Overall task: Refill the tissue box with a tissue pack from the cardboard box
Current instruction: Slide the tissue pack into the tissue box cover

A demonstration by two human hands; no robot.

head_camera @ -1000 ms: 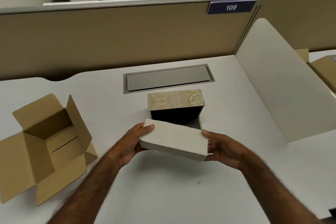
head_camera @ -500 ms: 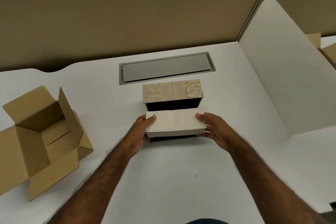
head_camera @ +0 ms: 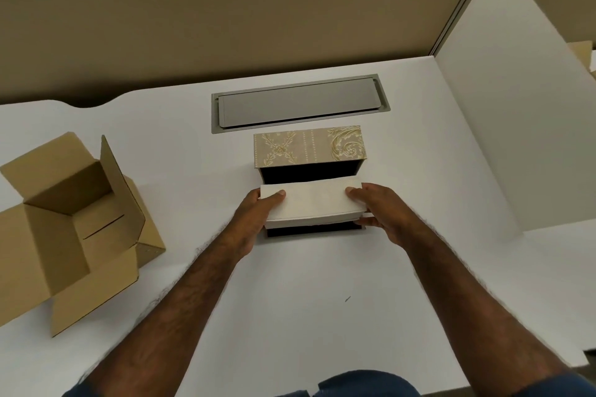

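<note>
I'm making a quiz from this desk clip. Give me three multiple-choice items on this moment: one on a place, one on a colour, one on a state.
1. Where is the cardboard box?
A. left of the tissue box
B. right of it
C. on top of it

2. What colour is the tissue pack?
A. blue
B. off-white
C. black

3. How is the tissue pack held?
A. by one hand
B. by no hand
C. by left hand and right hand, one at each end

Key: 1 A, it sits at the desk's left side; 2 B, its top is pale cream; 3 C, fingers grip both ends over the open box.
</note>
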